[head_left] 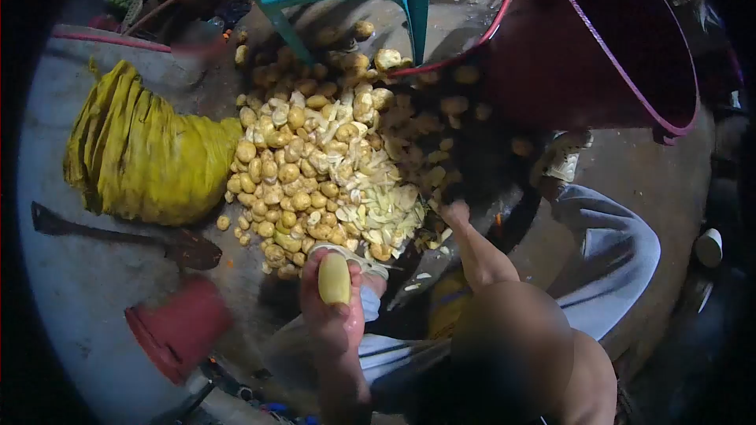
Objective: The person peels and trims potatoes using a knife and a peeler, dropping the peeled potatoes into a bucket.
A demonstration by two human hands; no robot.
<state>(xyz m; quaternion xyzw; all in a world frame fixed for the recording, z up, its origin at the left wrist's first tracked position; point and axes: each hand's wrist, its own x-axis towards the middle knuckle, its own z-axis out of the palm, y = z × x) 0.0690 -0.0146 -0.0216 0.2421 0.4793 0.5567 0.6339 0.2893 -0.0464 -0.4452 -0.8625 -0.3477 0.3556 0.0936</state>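
1. Peeled potato (335,279): in left hand (334,311), by the heap's near edge. Fingers curled round it; bare surface looks slick, so a loose grip could drop it.
2. Right hand (454,214): beside the peelings (390,216), in shadow. Can't tell finger state or whether it holds a blade; if so, poor light risks a cut.
3. Potato heap (291,177): loosely piled; a knock could roll some away, and peelings mixed in could hide unpeeled ones.
4. Shod foot (374,267): against the heap; shifting it could crush or scatter potatoes.
5. Red bucket (181,327): near left forearm; an outward elbow swing might tip it.
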